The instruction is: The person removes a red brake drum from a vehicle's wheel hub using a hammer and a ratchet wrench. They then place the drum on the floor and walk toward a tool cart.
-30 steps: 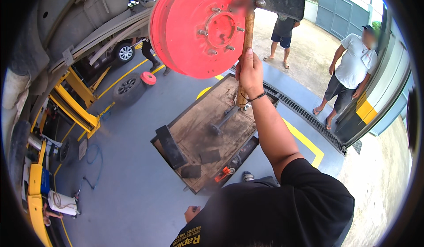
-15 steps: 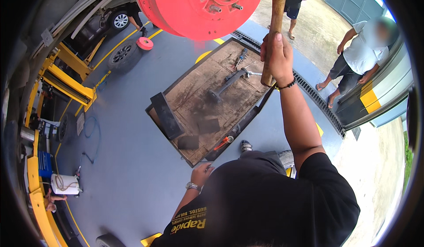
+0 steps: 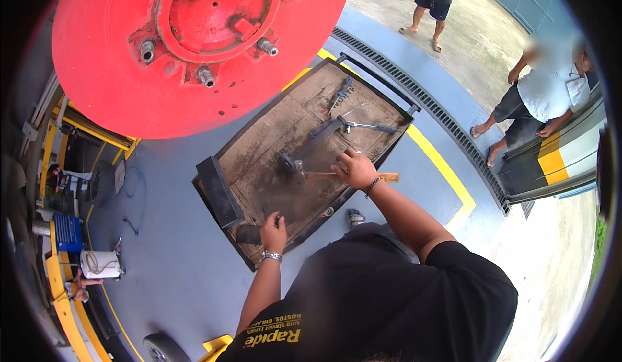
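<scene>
My right hand (image 3: 355,169) is closed over the wooden handle of a hammer (image 3: 317,175), whose metal head is low over the worn brown top of a tool cart (image 3: 259,142). My left hand (image 3: 273,234) is curled at the cart's near edge, beside a dark flat piece (image 3: 248,234). Something small and dark shows at its fingertips, too unclear to name. Beyond the hammer lie a dark metal strut-like part (image 3: 321,135), a ratchet (image 3: 372,127) and a blue-handled tool (image 3: 341,93). A big red brake drum (image 3: 214,83) with wheel studs looms at the upper left.
A black box-like tray (image 3: 219,192) sits on the cart's left end. Two people stand off to the right, one in a white shirt (image 3: 551,90), past a floor drain grate (image 3: 440,109). Yellow lift parts (image 3: 61,284), a white tank (image 3: 100,265) and a tyre (image 3: 163,348) are at left.
My right hand has brought the hammer down from beside the drum to the cart. The left hand has moved forward to the cart's edge. The drum now appears larger and farther left.
</scene>
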Demonstrator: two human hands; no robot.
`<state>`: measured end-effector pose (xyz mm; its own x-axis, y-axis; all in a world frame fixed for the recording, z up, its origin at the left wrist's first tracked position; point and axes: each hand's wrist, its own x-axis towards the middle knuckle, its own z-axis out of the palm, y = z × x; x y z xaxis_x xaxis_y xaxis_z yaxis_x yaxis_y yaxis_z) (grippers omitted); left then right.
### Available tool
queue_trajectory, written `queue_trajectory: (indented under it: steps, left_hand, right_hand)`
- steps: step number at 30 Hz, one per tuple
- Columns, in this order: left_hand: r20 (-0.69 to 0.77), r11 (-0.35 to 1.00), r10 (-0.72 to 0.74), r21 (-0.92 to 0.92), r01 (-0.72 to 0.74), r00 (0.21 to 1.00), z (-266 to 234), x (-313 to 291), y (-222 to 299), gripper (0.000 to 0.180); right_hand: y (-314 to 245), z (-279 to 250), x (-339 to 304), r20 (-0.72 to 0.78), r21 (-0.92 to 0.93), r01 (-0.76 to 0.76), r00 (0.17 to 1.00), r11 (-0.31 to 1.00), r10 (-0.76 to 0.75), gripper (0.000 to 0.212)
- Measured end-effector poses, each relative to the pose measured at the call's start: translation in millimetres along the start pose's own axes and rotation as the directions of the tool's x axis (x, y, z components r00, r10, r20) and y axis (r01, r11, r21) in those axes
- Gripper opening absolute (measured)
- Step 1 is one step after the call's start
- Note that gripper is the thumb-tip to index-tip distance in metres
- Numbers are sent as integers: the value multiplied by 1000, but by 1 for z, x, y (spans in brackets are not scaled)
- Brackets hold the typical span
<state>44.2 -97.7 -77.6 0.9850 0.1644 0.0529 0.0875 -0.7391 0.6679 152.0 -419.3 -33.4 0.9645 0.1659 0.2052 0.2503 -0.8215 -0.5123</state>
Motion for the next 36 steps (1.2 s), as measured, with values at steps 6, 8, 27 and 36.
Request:
queue_trajectory:
  steps: [6,8,27,36]
  left_hand:
    - [-58,965,-226,123,232,972,37,47,8,38]
    - [-76,952,-263,142,272,962,36,44,15,52]
    - [-689,913,312,27,-407,654,-156,88,166,28]
    - [-778,621,620,407,-670,103,-276,117,310,55]
  right_hand:
    - [2,31,143,289,-192,49,957,980,8,26]
    - [-4,49,170,449,-298,97,892,950,50,31]
    - [31,-206,141,-611,544,360,789,758,63,33]
    - [30,-392,124,-821,543,824,480,163,308,19]
